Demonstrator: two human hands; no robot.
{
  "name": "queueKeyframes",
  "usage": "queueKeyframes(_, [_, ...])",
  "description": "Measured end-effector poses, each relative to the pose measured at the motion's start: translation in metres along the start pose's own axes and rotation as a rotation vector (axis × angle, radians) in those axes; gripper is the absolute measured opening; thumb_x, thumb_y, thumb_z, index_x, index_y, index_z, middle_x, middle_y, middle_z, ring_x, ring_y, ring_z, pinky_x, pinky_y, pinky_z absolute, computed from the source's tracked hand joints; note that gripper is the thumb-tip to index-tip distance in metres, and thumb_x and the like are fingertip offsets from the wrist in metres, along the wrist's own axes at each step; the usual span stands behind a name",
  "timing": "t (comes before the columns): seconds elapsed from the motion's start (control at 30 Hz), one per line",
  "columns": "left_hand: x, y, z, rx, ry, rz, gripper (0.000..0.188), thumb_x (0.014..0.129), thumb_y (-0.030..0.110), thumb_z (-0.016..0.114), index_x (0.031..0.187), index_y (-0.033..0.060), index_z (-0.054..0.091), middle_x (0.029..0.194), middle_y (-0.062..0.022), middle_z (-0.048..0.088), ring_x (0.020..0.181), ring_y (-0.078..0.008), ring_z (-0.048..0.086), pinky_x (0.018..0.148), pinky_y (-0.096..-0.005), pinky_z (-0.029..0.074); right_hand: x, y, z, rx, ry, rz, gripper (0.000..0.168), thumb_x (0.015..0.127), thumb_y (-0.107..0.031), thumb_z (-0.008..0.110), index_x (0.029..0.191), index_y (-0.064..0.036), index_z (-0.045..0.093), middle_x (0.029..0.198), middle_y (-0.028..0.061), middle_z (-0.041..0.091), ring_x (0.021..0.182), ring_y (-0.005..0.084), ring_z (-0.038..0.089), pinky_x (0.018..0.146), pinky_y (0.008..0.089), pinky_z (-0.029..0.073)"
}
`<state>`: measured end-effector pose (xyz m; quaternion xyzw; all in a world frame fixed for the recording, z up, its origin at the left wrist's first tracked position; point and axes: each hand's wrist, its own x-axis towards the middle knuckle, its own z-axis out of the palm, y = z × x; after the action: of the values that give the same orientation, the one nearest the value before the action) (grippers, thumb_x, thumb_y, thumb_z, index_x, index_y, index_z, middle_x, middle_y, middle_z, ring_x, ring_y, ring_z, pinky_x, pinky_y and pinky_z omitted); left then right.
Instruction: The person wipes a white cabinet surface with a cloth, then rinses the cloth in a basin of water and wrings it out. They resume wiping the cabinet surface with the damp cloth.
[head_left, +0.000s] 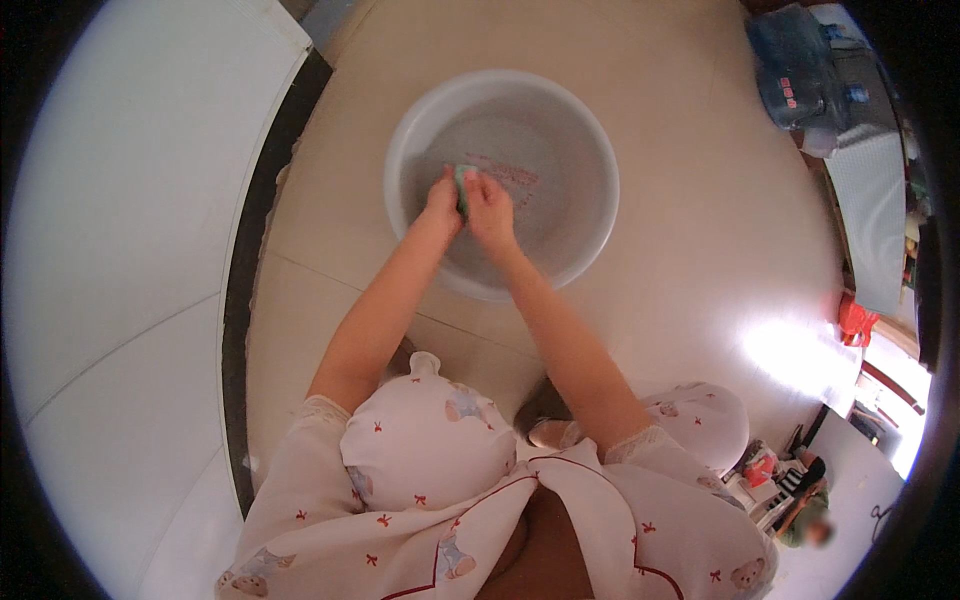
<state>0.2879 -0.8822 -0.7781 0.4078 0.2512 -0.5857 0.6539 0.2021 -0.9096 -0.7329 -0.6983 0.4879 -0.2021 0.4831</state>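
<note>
A round white plastic basin (581, 120) stands on the floor in front of me, with red printing on its inner bottom. Over its left part, my left hand (444, 201) and my right hand (491, 210) are close together. Between them they grip a small green thing (463, 184), perhaps a cloth or a sponge. Most of it is hidden by my fingers. Whether the basin contains water is hard to tell.
Beige floor tiles (675, 187) surround the basin. A white wall (135, 225) with a black skirting (244, 300) runs along the left. Large blue water bottles (795, 75) stand at the upper right. A red bag (856, 321) is at the right, and a person (806, 514) sits at the lower right.
</note>
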Motion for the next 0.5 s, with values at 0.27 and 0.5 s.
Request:
queueKeyframes(0.27, [-0.035,-0.003,0.015,0.261,-0.124,0.065,0.036,0.098,0.042,0.046,0.108,0.0094,0.058,0.102,-0.0073,0.062,0.092,-0.022,0.061,0.078,-0.0365,0.05,0.004,-0.006,-0.026,-0.418,0.097,-0.28,0.022,0.093,-0.028,0.055,0.09,-0.009,0.065,0.07,0.0119,0.065,0.065,0.0336,0.061,0.059,0.0411,0.048])
queueKeyframes(0.5, [-0.03,-0.001,0.014,0.343,0.255,0.287,0.033,0.096,0.035,0.05,0.12,0.0122,0.053,0.116,-0.0047,0.057,0.101,-0.0182,0.052,0.088,-0.0379,0.039,0.042,0.032,-0.057,-0.607,0.295,-0.091,0.027,0.088,-0.029,0.06,0.106,-0.008,0.061,0.102,0.0133,0.062,0.095,0.0331,0.059,0.082,0.0468,0.046])
